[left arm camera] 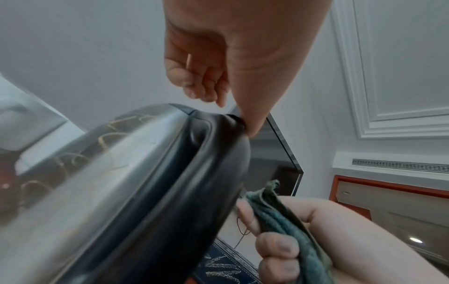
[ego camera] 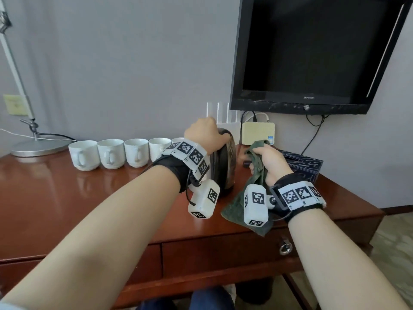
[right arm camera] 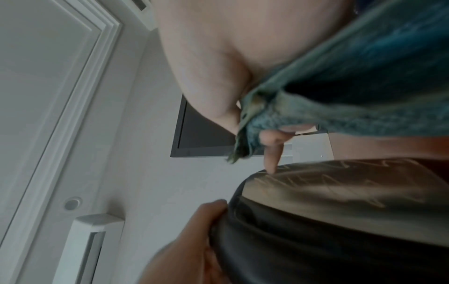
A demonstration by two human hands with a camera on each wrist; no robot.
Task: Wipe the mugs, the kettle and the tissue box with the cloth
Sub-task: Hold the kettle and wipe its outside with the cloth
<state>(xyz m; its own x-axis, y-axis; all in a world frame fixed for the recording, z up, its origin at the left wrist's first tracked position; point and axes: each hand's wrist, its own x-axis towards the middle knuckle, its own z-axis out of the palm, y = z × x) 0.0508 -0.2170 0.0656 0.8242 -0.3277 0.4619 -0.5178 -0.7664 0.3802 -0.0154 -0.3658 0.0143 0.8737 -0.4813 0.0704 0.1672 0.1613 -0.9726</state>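
while the kettle (ego camera: pixel 223 162) stands on the tabletop (ego camera: pixel 89 198) right of the mugs (ego camera: pixel 109 156), left hand (ego camera: pixel 202 135) steadying its lid edge, right hand (ego camera: pixel 271 163) clamped on cloth (ego camera: pixel 237 206) beside it. smooth, probably slippery metal shell; hold by black handle; wipe with soft cloth.

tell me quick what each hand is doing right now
Left hand: rests on top of the kettle, thumb against its black handle; grip unclear.
Right hand: closed, gripping the green cloth.
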